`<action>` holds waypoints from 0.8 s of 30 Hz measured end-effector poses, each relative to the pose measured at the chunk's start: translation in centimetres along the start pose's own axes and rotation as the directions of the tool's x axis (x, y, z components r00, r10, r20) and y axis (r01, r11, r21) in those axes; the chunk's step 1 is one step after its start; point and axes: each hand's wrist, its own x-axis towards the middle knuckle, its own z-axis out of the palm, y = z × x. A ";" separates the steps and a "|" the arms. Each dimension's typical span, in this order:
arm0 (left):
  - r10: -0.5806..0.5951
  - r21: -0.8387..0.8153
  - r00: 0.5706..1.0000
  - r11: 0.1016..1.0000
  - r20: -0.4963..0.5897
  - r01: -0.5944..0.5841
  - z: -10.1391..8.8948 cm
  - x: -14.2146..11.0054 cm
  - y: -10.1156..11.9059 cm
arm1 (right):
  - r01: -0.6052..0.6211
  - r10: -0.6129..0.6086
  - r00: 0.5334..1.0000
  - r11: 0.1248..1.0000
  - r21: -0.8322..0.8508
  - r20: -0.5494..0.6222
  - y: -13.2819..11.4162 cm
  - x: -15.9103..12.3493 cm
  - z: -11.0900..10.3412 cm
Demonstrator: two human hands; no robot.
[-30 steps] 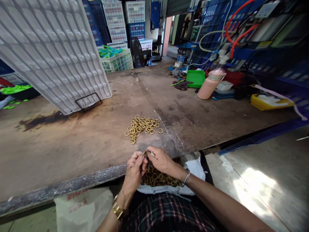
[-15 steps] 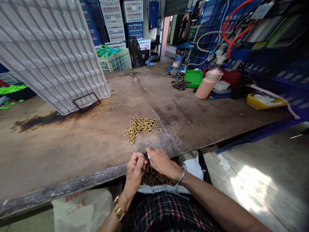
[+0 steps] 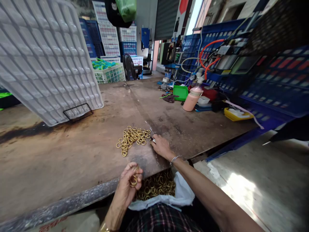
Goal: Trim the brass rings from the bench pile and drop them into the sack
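Observation:
My left hand (image 3: 129, 180) is closed around several brass-coloured rings (image 3: 133, 181) above the table's front edge. Farther forward, my right hand (image 3: 162, 146) is closed on a small dark-and-white object (image 3: 153, 140), mostly hidden by the fingers, its kind unclear. That hand rests low at the right end of a loose pile of brass-coloured rings (image 3: 131, 137) on the table; whether it touches one of them is hidden. Below and between my arms, a white sack (image 3: 182, 190) at my lap holds many more such rings (image 3: 160, 185).
A ribbed translucent plastic tray (image 3: 50, 61) leans on a black wire stand (image 3: 78, 112) at the left. To the right are a pink bottle (image 3: 191, 100), a green tray (image 3: 180, 92) and a yellow tray (image 3: 238, 114). Stacked crates (image 3: 107, 35) rise behind the wooden table (image 3: 79, 154).
My right hand has moved away from the left, forward to the pile's right end. My left hand has turned, showing the rings in it. The head view has tilted up and shifted right.

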 end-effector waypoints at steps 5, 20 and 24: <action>-0.061 -0.098 0.998 0.993 0.022 0.063 -0.6 0.6 0.2 | 0.032 -0.030 0.999 0.996 0.078 -0.034 0.1 -0.3 0.3; 0.179 0.286 0.978 0.948 -0.103 -0.143 -0.1 1.4 0.4 | 0.318 -0.414 0.910 0.640 0.699 -0.035 -5.6 -5.9 -0.4; 0.304 0.408 0.945 0.883 -0.120 -0.232 -0.5 1.3 0.1 | 0.108 -0.266 0.962 0.582 0.806 0.063 -5.9 -6.0 0.2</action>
